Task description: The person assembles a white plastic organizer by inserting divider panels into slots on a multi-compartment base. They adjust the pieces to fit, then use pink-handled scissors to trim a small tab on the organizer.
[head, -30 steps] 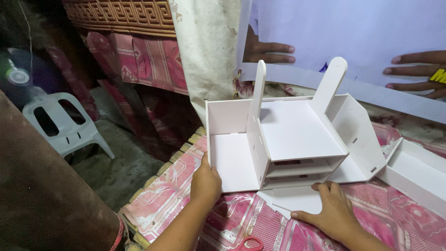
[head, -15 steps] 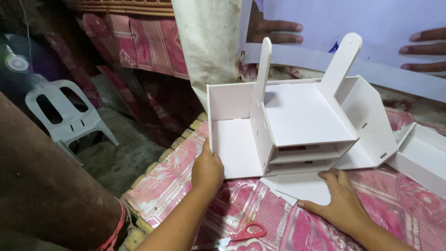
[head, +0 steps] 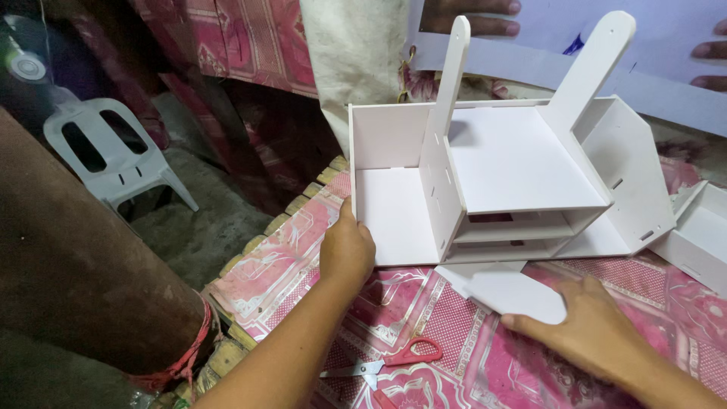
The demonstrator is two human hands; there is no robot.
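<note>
1. Far left: grey plastic chair [head: 113,155] on a rough concrete floor [head: 201,235], beside a dark rounded brown mass [head: 68,280] filling the lower left corner.
2. Behind, at top: pink patterned fabric [head: 242,38] and a pale hanging cloth [head: 352,60].
3. Left hand [head: 347,251]: thumb and fingers closed on the lower left edge of the white foam-board shelf model [head: 500,178], gripping its left wall near the base.
4. Below the left forearm: red-handled scissors [head: 394,357], flat on the pink patterned cloth [head: 303,257] covering the table, blades pointing left, apart from both hands.
5. Centre: the shelf model standing on the cloth, open front toward the camera, with two tall rounded uprights rising above a flat upper shelf and lower tiers beneath it.
6. Just in front of the model: loose white board piece [head: 503,291] with a rounded end, lying flat on the cloth.
7. Right hand [head: 598,333]: palm down, fingers spread flat, pressing on the right end of that loose piece; no clenched grip.
8. Far right: white open box part [head: 700,235] just beside the model.
9. Top right: another person's fingers [head: 473,15] resting on a large pale sheet [head: 666,45] behind the model.
</note>
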